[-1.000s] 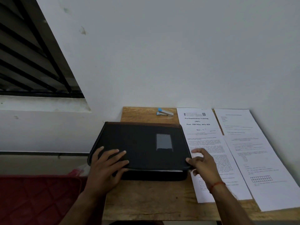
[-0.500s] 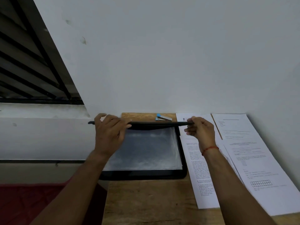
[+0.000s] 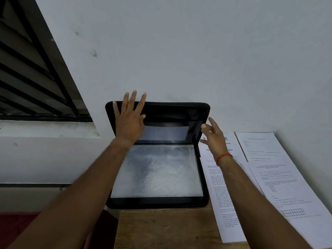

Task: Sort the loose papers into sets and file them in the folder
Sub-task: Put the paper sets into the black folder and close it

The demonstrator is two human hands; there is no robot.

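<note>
A black zip folder [image 3: 204, 200] lies open on the wooden table, its lid [image 3: 172, 112] standing up against the white wall. Clear plastic sleeves [image 3: 158, 173] fill its lower half. My left hand [image 3: 130, 119] presses flat on the lid's inner left side, fingers straight and spread. My right hand [image 3: 212, 135] hovers at the lid's right edge with relaxed fingers, a red thread on the wrist. To the right of the folder lie two sets of printed papers: one set [image 3: 217, 187] right beside it, the other set [image 3: 274, 169] further right.
The wooden table [image 3: 165, 229] is small and stands against the white wall [image 3: 197, 51]. The folder overhangs the table's left edge. A barred window [image 3: 30, 83] is at the upper left, a red surface [image 3: 16, 229] at the lower left.
The folder was closed flat a second ago. Both hands lifted the lid at its front edge and swung it up against the wall; the stapler behind it is now hidden.
</note>
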